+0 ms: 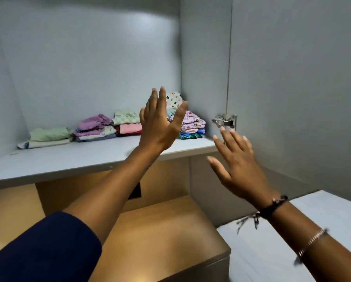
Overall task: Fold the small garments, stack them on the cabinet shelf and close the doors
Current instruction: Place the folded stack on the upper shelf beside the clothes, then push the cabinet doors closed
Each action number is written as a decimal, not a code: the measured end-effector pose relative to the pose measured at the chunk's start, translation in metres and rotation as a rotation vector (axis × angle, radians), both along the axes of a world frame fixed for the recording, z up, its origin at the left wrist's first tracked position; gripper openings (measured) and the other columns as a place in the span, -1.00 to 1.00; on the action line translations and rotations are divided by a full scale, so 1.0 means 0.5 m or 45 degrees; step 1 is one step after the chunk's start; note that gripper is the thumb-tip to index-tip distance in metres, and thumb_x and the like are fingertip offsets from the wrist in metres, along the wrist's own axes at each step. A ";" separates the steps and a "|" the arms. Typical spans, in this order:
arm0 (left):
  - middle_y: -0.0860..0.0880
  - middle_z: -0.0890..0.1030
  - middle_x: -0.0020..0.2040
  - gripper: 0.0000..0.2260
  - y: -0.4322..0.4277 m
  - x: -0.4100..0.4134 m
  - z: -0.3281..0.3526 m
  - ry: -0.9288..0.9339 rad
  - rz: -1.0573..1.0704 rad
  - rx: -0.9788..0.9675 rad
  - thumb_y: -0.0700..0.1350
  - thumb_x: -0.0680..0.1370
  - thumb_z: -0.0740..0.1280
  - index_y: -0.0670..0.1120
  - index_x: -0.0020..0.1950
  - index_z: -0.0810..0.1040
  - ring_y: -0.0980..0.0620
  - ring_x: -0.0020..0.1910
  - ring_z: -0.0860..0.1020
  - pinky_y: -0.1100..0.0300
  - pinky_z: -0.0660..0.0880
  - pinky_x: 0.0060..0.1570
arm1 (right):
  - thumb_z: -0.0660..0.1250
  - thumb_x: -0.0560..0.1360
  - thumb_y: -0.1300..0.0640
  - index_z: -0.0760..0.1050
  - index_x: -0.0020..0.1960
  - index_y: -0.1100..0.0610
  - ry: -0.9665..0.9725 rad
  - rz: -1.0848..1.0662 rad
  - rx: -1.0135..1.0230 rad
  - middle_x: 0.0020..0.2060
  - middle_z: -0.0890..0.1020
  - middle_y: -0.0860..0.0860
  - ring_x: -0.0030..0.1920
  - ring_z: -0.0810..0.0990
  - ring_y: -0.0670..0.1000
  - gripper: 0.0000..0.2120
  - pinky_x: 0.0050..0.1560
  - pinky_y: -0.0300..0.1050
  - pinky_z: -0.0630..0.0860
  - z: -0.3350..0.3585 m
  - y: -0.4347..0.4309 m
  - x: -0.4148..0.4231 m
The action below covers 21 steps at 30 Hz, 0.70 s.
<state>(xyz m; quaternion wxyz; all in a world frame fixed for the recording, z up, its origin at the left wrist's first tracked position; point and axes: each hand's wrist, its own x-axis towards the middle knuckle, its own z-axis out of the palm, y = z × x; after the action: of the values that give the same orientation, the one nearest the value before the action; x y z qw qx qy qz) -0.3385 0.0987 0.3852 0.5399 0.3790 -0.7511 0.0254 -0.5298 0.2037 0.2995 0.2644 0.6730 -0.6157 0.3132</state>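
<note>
A: Cabinet first, what's the state?
B: The right door (pixel 292 88) stands wide open, inner face twd the camera; the other door isn't in view. The shelf (pixel 68 165) is grey, runs across, lit from above.
A: Garments?
B: All on the shelf, pushed back near the rear wall, four piles in a row. So I'd say folding & stacking is done, only the doors are left. From the left: pale green pile (pixel 48 137), low & flat; lilac pile (pixel 95 128), a bit rumpled on top; green-check pile (pixel 127 124) w/ pink and red under it; printed pile (pixel 193 125) in the right corner, tallest, white clover-print piece on top, partly hidden behind a hand.
A: Hands?
B: Both hold nothing. The left hand (pixel 160 123) is raised in front of the piles, fingers straight & close together, thumb out. The right hand (pixel 237 165) has fingers spread, palm twd the open door, just below the hinge (pixel 224 121), prob. reaching to swing it shut; can't tell if it touches the panel
</note>
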 end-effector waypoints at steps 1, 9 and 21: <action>-0.06 -0.04 0.62 -0.22 0.032 0.003 0.020 -0.056 0.033 -0.065 0.42 0.48 -0.08 0.02 0.59 -0.04 0.01 0.59 -0.06 -0.14 -0.14 0.52 | -0.05 0.57 -0.28 0.22 0.53 0.04 0.029 -0.021 -0.039 0.58 0.10 0.07 0.58 0.00 0.09 -0.36 0.54 0.16 -0.04 -0.012 0.043 -0.008; -0.15 -0.08 0.61 -0.18 0.366 -0.158 0.205 -0.273 0.248 -0.614 0.45 0.47 -0.05 -0.01 0.60 -0.06 -0.11 0.59 -0.07 -0.27 -0.17 0.46 | 0.10 0.53 -0.29 0.25 0.52 -0.01 0.287 0.195 -0.292 0.58 0.10 0.12 0.56 0.05 0.21 -0.36 0.46 0.32 0.05 -0.099 0.368 -0.145; -0.26 -0.05 0.59 -0.11 0.580 -0.497 0.316 -0.903 0.555 -0.987 0.53 0.41 0.00 0.02 0.59 0.03 -0.25 0.57 -0.09 -0.29 -0.15 0.48 | -0.08 0.55 -0.35 -0.15 0.57 -0.01 -0.413 0.542 -0.370 0.58 -0.18 0.17 0.58 -0.16 0.19 -0.28 0.41 0.53 -0.10 -0.030 0.369 -0.379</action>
<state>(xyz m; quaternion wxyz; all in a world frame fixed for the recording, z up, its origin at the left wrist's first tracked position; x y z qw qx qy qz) -0.5871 0.3885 0.5434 0.3367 0.2679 -0.7266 0.5357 -0.7196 0.3884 0.2846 0.1846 0.6833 -0.4436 0.5498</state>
